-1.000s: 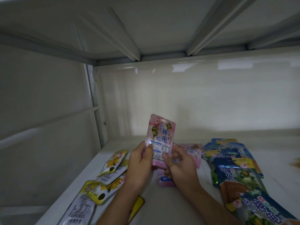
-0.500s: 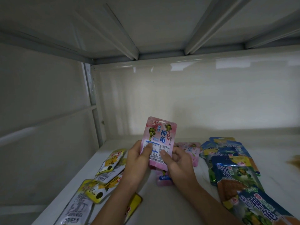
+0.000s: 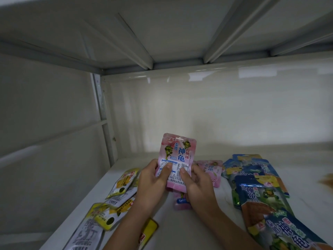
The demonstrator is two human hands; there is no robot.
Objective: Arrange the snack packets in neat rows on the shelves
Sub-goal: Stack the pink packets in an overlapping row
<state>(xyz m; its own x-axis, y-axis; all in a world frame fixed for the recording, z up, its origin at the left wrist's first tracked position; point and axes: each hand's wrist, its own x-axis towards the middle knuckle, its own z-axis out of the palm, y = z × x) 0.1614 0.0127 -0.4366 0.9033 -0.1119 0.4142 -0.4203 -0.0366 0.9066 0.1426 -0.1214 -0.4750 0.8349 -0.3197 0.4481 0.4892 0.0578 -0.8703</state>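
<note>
Held packet: a pink packet [image 3: 176, 157] stands upright above the shelf [image 3: 207, 222], printed side facing the person, with blue characters and small green turtle figures on it.
Left hand [image 3: 153, 183]: grasps the packet's lower left edge, thumb pressed flat across the white label panel, fingers wrapped behind.
Right hand [image 3: 196, 186]: grasps the lower right edge the same way, thumb on the front (both thumbs nearly meet at the label).
Under the hands: another small pink packet [image 3: 182, 202] with a blue patch lies on the shelf at 6 o'clock from the held one, partly hidden by the right wrist.
Second pink packet [image 3: 210, 170]: lying flat at 3 o'clock from the held one, just beside the right hand.
Blue and green packets [image 3: 255, 188]: an overlapping heap at 3 to 5 o'clock, running towards the near right corner.
Yellow packets [image 3: 122, 188]: a loose, overlapping scatter at 8 o'clock, along the shelf's left edge, some showing their white barcoded backs.
Yellow packet [image 3: 149, 230]: lies at 6 o'clock, partly under the left forearm.
Shelf frame: a white upright post [image 3: 102, 114] stands at 10 o'clock, with the underside of the upper shelf [image 3: 162, 29] overhead.
</note>
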